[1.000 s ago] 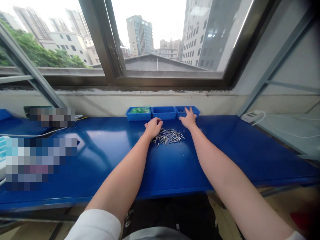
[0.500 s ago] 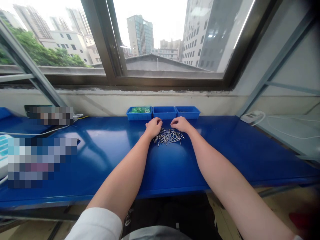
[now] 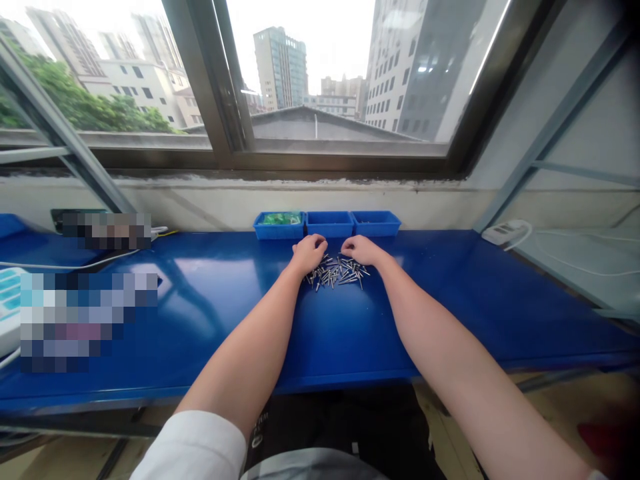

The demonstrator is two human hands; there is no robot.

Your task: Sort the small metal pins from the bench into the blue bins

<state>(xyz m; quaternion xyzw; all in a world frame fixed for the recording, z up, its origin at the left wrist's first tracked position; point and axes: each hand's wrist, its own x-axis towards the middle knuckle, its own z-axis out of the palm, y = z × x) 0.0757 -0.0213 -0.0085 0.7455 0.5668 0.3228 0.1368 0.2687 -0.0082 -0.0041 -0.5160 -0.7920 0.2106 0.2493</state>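
"Light source?"

"Daylight through the far window (image 3: 205,80); the sky (image 3: 335,40) is blown out white."

"Glare?"

"Pale reflections across the table (image 3: 340,347) at left."

"Sharpness?"

"The metal pins (image 3: 330,277) look soft; the right edge is stretched and blurred, the far right corner dark, and pixelation hides patches at left."

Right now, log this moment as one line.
left hand: curled by metal pins, hold unclear; right hand: curled opposite, hold unclear; metal pins: loose pile on table; three bins: row behind

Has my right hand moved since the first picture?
Yes: the right hand has moved left and nearer, from over the rightmost blue bin toward the metal pins.
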